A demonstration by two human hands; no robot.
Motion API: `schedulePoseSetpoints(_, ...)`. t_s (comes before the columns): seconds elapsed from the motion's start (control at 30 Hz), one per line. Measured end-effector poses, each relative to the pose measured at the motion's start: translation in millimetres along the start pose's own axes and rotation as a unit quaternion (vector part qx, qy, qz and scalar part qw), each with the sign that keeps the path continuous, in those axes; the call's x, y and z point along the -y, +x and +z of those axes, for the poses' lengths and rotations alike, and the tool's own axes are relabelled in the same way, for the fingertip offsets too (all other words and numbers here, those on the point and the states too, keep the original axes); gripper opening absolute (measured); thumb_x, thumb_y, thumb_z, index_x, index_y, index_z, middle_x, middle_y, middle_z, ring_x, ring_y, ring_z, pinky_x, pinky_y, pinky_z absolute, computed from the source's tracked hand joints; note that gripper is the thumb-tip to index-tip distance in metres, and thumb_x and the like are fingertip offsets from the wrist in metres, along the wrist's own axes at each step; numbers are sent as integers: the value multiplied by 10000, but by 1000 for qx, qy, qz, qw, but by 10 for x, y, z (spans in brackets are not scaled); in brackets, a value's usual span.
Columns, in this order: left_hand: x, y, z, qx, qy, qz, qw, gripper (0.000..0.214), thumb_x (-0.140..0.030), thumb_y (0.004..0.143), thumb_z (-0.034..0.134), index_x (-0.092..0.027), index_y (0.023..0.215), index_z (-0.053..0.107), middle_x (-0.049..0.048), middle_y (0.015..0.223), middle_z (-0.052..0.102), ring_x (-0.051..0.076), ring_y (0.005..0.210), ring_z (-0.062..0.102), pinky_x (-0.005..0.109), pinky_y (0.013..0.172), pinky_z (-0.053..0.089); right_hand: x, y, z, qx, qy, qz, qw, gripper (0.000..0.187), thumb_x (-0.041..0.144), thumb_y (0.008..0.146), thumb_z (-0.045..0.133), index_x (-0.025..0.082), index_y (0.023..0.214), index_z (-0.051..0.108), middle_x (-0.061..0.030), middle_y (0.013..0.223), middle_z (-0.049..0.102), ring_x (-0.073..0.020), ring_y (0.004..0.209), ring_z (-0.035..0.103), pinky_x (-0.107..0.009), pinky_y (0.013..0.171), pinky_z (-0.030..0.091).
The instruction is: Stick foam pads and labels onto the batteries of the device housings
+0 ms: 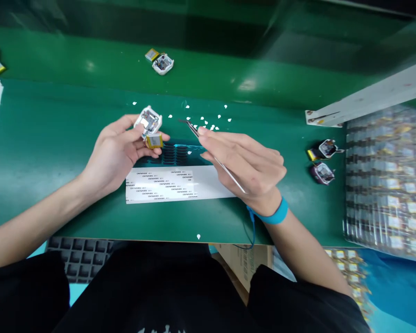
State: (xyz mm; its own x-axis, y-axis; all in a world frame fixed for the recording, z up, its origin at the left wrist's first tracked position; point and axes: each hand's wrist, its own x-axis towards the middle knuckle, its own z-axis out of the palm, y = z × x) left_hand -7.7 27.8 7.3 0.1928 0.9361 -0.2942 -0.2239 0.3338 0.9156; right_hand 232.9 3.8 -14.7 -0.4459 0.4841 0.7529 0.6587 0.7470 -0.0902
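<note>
White case (148, 121) with its yellow battery (154, 140) — pinched in my left hand (116, 155) above the green surface (55, 138), open side up, presumably for access. My right hand (249, 164) grips tweezers (193, 130) pen-fashion — tips near the case, over the sticker sheet (173, 184).

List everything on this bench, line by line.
white casing: one, with yellow battery, in left hand
tweezers: one, metal, in right hand
label strip: one, white, on the mat
black pads: one sheet, behind the strip
white bits: many, beyond the tweezers
far casings: two, white, far belt
dark casings: two, right of hands
parts tray: one, shiny, far right
mat: one, green, benchtop
wrist strap: one, blue, right wrist
left hand: fingers closed on casing
right hand: fingers pinching tweezers
</note>
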Motion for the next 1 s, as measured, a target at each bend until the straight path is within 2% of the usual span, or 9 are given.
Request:
schedulePoseSetpoints(0.1, -37, 22, 0, 60, -38, -84, 994, 167, -116, 995, 508, -120, 938, 665, 121, 878, 789, 167, 644, 715, 281, 630, 581, 10, 21, -27, -6, -6, -12, 1000, 357, 126, 993, 675, 232, 1334, 680, -44, 1200, 806, -205, 1059, 794, -299, 829, 693)
schedulePoseSetpoints(0.27, -141, -80, 3, 170, -80, -68, 980, 87, -206, 981, 640, -166, 905, 652, 55, 751, 759, 190, 520, 723, 269, 523, 589, 6, 34, -61, -26, 12, -14, 999, 395, 77, 963, 694, 161, 1348, 664, -98, 1192, 804, -225, 1078, 791, -314, 890, 687)
schedulePoseSetpoints(0.33, -162, -113, -17, 256, -54, -92, 961, 85, -264, 979, 689, -189, 946, 664, 43, 732, 759, 202, 500, 728, 265, 488, 585, 2, 31, -63, -32, 15, -22, 999, 385, 66, 953, 704, 129, 1332, 668, -120, 1176, 805, -224, 1078, 790, -305, 901, 681)
schedulePoseSetpoints(0.5, -209, -229, -75, 549, 72, -208, 806, 71, -218, 981, 664, -181, 985, 724, 141, 848, 808, 268, 667, 792, 312, 596, 627, -1, 22, -61, -25, -1, -16, 1000, 453, 81, 953, 712, 230, 1377, 652, -53, 1212, 801, -215, 1073, 790, -308, 864, 688)
schedulePoseSetpoints(0.57, -227, -250, -81, 508, 8, -194, 839, 101, -297, 962, 709, -200, 984, 725, 113, 803, 801, 251, 599, 769, 298, 548, 609, 3, 27, -62, -28, 1, -20, 999, 398, 76, 965, 699, 196, 1342, 660, -71, 1203, 801, -204, 1072, 789, -306, 874, 685)
schedulePoseSetpoints(0.67, -207, -185, -51, 256, -115, -131, 951, 72, -256, 957, 693, -187, 939, 683, 84, 841, 810, 170, 477, 698, 228, 454, 555, 12, 41, -68, -35, -5, -32, 999, 331, 88, 977, 691, 149, 1302, 666, -103, 1170, 808, -193, 1063, 790, -293, 882, 679)
schedulePoseSetpoints(0.73, -154, -104, -12, 136, -117, -137, 974, 126, -107, 962, 577, -134, 875, 665, 108, 847, 808, 133, 459, 669, 198, 454, 543, 18, 46, -80, -31, -9, -30, 999, 352, 88, 968, 701, 160, 1310, 670, -96, 1172, 809, -202, 1065, 791, -291, 880, 680)
schedulePoseSetpoints(0.87, -22, -18, 45, 104, -86, -183, 974, 284, -84, 972, 454, -74, 797, 678, 162, 817, 784, 166, 505, 676, 263, 509, 571, 33, 53, -131, -24, -1, -33, 999, 353, 69, 951, 708, 125, 1298, 681, -116, 1192, 801, -219, 1079, 789, -301, 916, 677)
schedulePoseSetpoints(1.0, 40, -68, 57, 88, -17, -128, 988, 175, -166, 939, 614, -82, 835, 727, 125, 840, 771, 166, 587, 669, 274, 558, 552, 70, 70, -209, -1, 15, -75, 997, 279, 78, 968, 687, 71, 1246, 690, -148, 1193, 791, -210, 1087, 784, -310, 901, 684)
